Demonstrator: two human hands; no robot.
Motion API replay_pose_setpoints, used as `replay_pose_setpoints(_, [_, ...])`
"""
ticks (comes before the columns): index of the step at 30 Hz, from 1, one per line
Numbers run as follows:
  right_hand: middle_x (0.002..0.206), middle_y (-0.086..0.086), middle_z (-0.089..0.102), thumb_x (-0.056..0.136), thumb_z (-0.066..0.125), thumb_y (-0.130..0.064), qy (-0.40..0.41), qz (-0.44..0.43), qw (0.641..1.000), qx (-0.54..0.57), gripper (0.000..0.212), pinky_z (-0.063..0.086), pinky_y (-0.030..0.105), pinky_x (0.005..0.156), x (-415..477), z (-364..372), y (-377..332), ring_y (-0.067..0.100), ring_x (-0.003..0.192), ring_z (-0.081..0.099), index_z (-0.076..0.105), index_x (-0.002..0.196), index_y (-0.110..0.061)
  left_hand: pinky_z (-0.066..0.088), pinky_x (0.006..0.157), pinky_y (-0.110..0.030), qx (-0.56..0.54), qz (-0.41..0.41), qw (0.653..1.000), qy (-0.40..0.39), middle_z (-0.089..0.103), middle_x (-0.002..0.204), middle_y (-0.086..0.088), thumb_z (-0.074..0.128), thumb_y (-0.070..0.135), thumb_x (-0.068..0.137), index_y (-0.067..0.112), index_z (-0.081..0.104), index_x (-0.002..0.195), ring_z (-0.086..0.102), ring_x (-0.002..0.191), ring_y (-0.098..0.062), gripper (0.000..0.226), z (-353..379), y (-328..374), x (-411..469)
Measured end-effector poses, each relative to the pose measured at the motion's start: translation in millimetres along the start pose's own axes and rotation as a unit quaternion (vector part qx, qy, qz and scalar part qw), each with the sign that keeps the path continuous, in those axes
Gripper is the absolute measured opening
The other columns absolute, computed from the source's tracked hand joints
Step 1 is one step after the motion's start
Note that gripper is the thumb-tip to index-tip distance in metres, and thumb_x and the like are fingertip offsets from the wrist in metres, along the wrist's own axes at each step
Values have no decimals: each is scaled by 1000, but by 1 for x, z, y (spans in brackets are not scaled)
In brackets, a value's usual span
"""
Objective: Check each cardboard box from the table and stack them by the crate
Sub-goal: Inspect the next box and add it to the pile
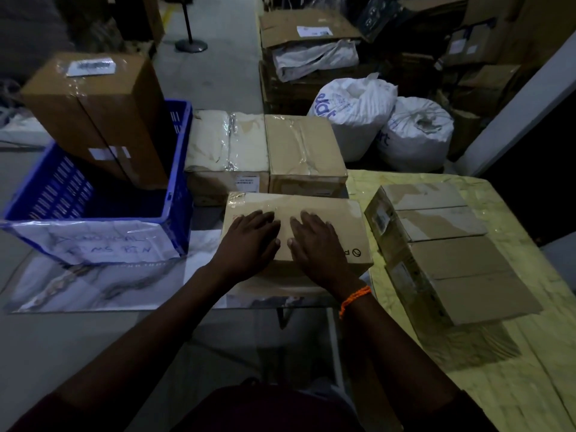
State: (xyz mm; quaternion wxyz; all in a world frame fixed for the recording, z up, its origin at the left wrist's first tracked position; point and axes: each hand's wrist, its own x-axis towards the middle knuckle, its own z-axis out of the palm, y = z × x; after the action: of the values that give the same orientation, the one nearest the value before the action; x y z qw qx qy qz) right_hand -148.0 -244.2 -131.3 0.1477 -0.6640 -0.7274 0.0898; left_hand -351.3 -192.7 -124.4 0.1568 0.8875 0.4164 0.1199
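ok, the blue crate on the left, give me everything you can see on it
The blue crate is plastic with an open top, its walls pierced by rows of slots. It sits on a marble-patterned surface. A handwritten paper label under clear film covers its near wall, and the writing is too faint to read fully. A tall brown cardboard box stands tilted inside, rising well above the rim. A pale box lies by its right wall; contact is unclear. The left hand and right hand are off it.

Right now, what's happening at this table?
A person presses the left hand and right hand flat on a cardboard box beside the blue crate. Two taped boxes sit just behind it. A tall box stands tilted in the crate; small boxes wait on the yellow-covered table.
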Motion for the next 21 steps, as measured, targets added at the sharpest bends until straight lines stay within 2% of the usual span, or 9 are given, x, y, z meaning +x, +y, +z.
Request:
replay_pose_setpoints(3, [144, 20, 56, 102, 41, -40, 69, -23, 997, 24, 51, 43, 50, 111, -23, -6, 16, 30, 136, 47, 60, 137, -8, 30, 119, -54, 8, -5, 1000, 4, 45, 156, -8, 30, 54, 97, 20, 52, 145, 37, 147, -27, 63, -7, -5, -20])
replay_pose_setpoints(6, [132, 15, 63, 100, 48, -35, 151, 14, 987, 43, 42, 51, 45, 103, -49, -4, 32, 23, 125, 51, 68, 125, -8, 25, 117, -47, 24, 9, 1000, 15, 45, 156, -8, 31, 50, 98, 19, 51, 146, 39, 146, -26, 61, -7, -8, -44])
replay_pose_setpoints(10, [134, 15, 62, 102, 52, -29, 178, 17, 984, 18, 36, 47, 47, 107, -68, 6, 37, 26, 129, 51, 69, 127, -10, 23, 122, -51, 35, 8, 999, 27, 35, 162, -4, 34, 51, 102, 20, 41, 154, 29, 151, -24, 61, 11, -10, -60])
replay_pose_setpoints(14, [136, 14, 62, 101, 57, -25, 180, 36, 983, 16, 32, 42, 49, 112, -61, 9, 37, 28, 131, 53, 70, 127, -11, 23, 123, -52, 8, -23, 999, 34, 35, 162, -3, 34, 53, 103, 21, 43, 153, 29, 152, -22, 60, 14, -8, -52])
replay_pose_setpoints(16, [132, 12, 65, 100, 62, -25, 185, 40, 982, 20, 29, 42, 47, 111, -59, 6, 38, 27, 127, 56, 72, 123, -11, 26, 122, -52, 1, -25, 999, 42, 41, 159, -3, 35, 52, 103, 21, 49, 149, 33, 150, -22, 58, 10, -6, -49])
replay_pose_setpoints(18, [125, 11, 68, 96, 68, -22, 185, 33, 982, 26, 24, 49, 48, 103, -56, 0, 39, 25, 119, 60, 75, 117, -12, 34, 118, -51, -9, -17, 998, 56, 48, 154, -2, 38, 50, 102, 22, 57, 142, 41, 145, -22, 53, 6, -7, -47])
replay_pose_setpoints(21, [112, 8, 69, 93, 67, -31, 183, 41, 980, 58, 22, 53, 48, 90, -45, -15, 40, 23, 106, 62, 77, 104, -15, 48, 104, -50, -14, -27, 996, 82, 61, 141, 1, 44, 49, 99, 27, 69, 126, 54, 132, -20, 43, -1, -10, -37])
